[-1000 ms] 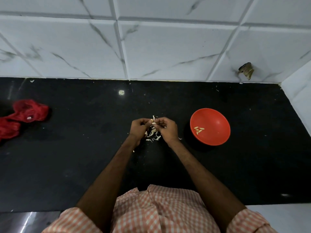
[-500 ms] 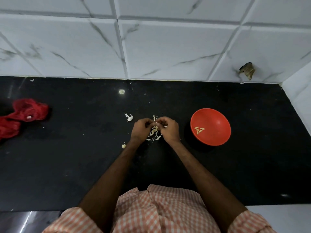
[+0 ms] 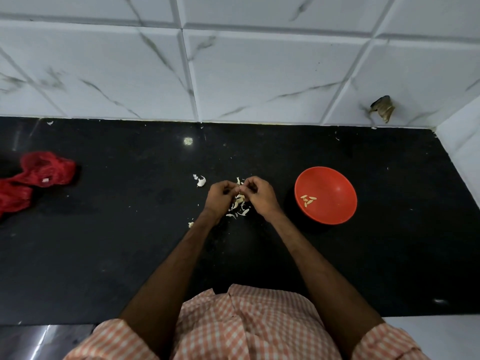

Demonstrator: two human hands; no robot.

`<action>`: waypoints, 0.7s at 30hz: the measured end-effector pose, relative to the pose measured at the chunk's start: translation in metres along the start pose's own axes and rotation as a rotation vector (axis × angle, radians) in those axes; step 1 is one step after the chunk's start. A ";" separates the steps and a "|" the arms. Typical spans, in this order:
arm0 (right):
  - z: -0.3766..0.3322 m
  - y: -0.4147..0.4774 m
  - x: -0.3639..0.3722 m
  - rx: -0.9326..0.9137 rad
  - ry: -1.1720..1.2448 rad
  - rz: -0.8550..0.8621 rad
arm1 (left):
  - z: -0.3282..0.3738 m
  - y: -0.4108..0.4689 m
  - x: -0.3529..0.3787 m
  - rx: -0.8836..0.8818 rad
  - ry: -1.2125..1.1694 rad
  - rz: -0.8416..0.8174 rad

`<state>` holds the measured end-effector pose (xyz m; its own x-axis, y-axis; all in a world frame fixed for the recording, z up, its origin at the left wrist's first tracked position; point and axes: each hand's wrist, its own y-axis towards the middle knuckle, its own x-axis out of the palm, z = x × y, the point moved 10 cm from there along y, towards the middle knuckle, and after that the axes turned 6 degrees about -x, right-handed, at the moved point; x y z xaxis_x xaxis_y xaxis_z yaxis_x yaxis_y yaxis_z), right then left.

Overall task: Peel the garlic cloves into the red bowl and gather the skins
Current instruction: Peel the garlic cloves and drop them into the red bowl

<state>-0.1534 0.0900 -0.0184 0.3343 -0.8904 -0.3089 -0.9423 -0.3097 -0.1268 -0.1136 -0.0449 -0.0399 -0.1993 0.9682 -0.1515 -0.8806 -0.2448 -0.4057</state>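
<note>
Head view: left hand (image 3: 219, 194) and right hand (image 3: 259, 194) tip to tip over centre of black worktop (image 3: 130, 242), fingers of both curled, pinching one small garlic clove (image 3: 240, 188) between them. Directly beneath, loose pile of skins (image 3: 240, 207); stray skin (image 3: 200, 181) just left, slightly farther. Red bowl (image 3: 335, 183) right of hands, apart, with a few peeled cloves (image 3: 308, 200) inside. Red mesh bag (image 3: 39, 172) at left edge.

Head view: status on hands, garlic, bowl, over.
Left hand, right hand pinch one garlic clove above skins. Red bowl holds peeled cloves. Nothing between hands and bowl.
</note>
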 end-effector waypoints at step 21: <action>-0.051 0.010 0.128 -0.586 -1.004 -0.508 | -0.050 -0.021 -0.141 -0.169 -0.133 0.703</action>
<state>-0.1206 -0.0440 -0.0114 0.2832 -0.0647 -0.9569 -0.4853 -0.8702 -0.0848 -0.0453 -0.1792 -0.0551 -0.7527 0.5749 -0.3207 -0.4492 -0.8047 -0.3882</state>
